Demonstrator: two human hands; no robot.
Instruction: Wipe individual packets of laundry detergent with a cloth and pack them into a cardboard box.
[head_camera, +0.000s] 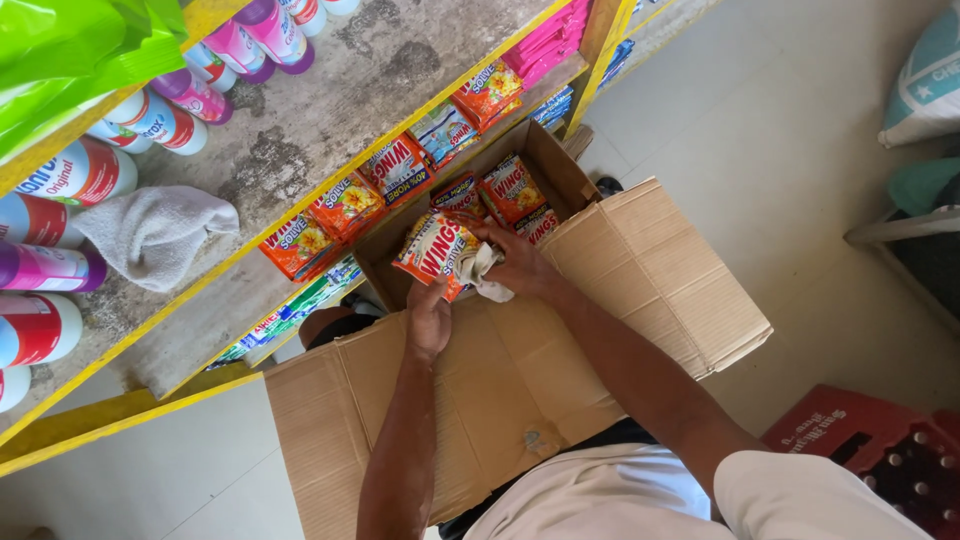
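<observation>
**Head view: two hands working on one sachet over an open carton**

Head camera is looking straight down on a person bending over an open brown cardboard box (640, 260). Both hands are meeting above the box's near corner. The left hand (430, 318) is gripping the lower edge of an orange-and-white plastic detergent sachet (432, 250), fingers closed round it. The right hand (520, 265) is lying just right of the sachet, clamped on a crumpled white cloth (488, 275) and pressing it against the sachet's side.

The sachet is sitting ahead of the left hand, its long axis running up and away from that wrist; the left hand is the nearer of the two, while the right is coming at it from the side. More orange sachets (512, 190) are lying deeper in the box, beyond both hands.

Beside the box, a yellow-edged shelf (300, 120) is carrying a row of like sachets along its edge, a folded grey towel (155, 232) and white bottles with pink and red labels (60, 180). A red plastic bottle crate (880, 450) is standing at the person's right.
</observation>
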